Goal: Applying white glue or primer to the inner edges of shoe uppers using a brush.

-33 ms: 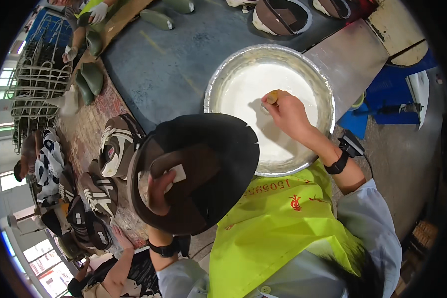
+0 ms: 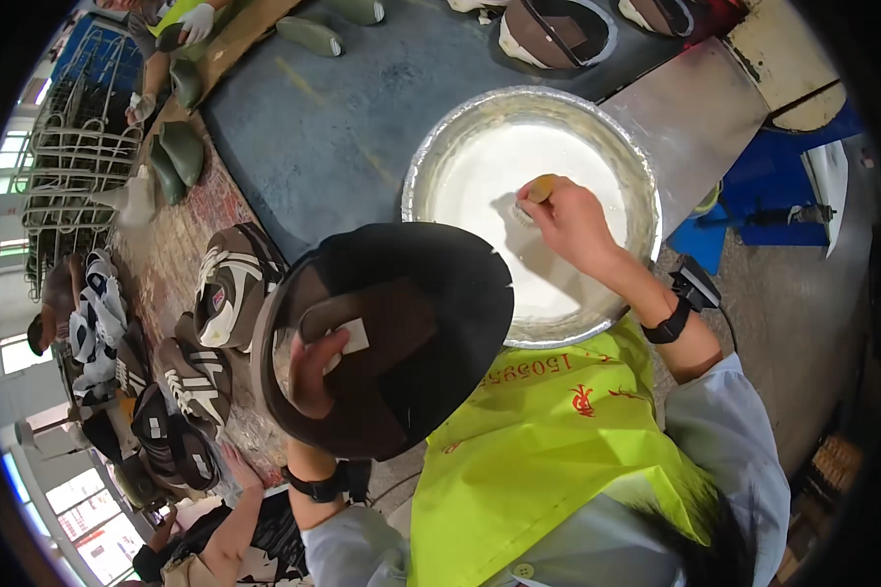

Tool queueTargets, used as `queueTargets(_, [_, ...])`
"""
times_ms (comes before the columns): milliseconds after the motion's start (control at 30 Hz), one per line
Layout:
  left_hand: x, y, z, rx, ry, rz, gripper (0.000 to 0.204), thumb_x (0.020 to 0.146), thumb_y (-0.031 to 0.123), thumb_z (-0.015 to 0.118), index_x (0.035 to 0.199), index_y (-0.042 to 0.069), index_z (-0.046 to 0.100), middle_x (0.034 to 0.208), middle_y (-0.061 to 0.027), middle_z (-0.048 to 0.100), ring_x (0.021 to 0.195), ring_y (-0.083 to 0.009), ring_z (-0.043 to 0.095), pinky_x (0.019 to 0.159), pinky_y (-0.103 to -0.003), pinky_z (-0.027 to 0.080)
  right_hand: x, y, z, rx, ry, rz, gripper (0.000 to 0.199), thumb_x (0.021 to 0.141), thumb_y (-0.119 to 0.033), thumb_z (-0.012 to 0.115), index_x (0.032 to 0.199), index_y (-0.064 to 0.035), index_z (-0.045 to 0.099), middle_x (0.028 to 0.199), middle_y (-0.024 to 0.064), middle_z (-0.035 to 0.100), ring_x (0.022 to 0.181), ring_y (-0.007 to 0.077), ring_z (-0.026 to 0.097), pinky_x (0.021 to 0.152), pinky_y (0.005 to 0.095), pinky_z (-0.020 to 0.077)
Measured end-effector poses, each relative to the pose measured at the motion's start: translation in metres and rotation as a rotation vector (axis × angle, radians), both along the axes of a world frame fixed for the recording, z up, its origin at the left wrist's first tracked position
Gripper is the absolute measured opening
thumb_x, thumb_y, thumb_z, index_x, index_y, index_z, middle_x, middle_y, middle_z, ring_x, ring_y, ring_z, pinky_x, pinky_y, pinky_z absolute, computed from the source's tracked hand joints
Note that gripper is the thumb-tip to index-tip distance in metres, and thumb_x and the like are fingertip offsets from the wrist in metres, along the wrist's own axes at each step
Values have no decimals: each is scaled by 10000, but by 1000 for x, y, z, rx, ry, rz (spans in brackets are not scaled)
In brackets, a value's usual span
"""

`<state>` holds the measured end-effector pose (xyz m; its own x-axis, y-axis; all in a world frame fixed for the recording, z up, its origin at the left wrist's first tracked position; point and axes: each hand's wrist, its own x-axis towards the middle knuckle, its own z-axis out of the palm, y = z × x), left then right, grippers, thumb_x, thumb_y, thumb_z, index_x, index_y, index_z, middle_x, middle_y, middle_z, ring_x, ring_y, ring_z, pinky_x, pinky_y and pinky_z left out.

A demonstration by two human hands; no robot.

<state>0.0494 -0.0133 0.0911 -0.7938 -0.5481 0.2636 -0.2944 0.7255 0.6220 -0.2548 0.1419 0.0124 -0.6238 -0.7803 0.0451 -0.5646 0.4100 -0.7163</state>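
Observation:
My left hand is closed on a dark brown and black shoe upper, its open underside turned up. The fingers show through the upper's opening, beside a small white label. My right hand pinches a small brush with a yellowish handle; its bristles are partly hidden by the fingers. The brush is over a round metal basin of white liquid; whether the bristles touch the liquid I cannot tell. The upper overlaps the basin's near left rim in view.
The basin stands on a grey-blue tabletop. More brown uppers lie at its far edge, with green shoe lasts. Striped brown shoe uppers crowd the worn bench at left. A co-worker's gloved hand and another person's arm are nearby.
The shoe upper in my left hand has shifted very slightly up and right. My right hand with the brush has moved only a touch, and a little more of the bristles shows.

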Motion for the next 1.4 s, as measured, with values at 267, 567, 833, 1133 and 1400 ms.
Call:
queueTargets(267, [-50, -24, 3, 103, 36, -361, 162, 756, -11, 558, 908, 10, 611, 943, -107, 621, 867, -204, 604, 792, -278, 471, 9, 3, 45, -423, -653, 155, 122, 865, -66, 576, 946, 8, 627, 885, 44, 623, 778, 73, 544, 690, 226, 449])
queueTargets(567, [-56, -23, -16, 544, -220, -466, 312, 720, 26, 704, 1002, 18, 569, 1000, -146, 601, 954, -245, 590, 863, -344, 453, 11, -24, 69, -489, -334, 345, 115, 842, -67, 573, 925, -22, 638, 903, 92, 631, 823, 193, 616, 736, 291, 482])
queueTargets(833, [-41, -32, 1, 63, 85, -286, 350, 752, -15, 613, 1089, 55, 554, 1052, -148, 581, 926, -264, 581, 894, -366, 420, 9, 22, 41, -304, -398, 156, 117, 853, -84, 588, 926, -6, 636, 867, 90, 659, 813, 172, 622, 752, 280, 469])
queueTargets(1133, [-26, 12, -11, -324, -195, 149, 457, 710, 64, 704, 1138, -7, 560, 1077, -166, 586, 1031, -323, 558, 938, -396, 390, 47, 18, 23, -367, -1152, -299, 228, 897, -166, 575, 964, 45, 630, 827, 38, 636, 735, 69, 563, 699, 222, 455])
queueTargets(1400, [-12, 16, -56, 622, 112, 291, 355, 821, -14, 599, 1166, 57, 554, 1094, -125, 598, 982, -262, 594, 851, -385, 492, 14, 17, -5, -67, -130, -79, 177, 867, -131, 601, 969, 14, 610, 822, 105, 638, 707, 161, 582, 663, 282, 461])
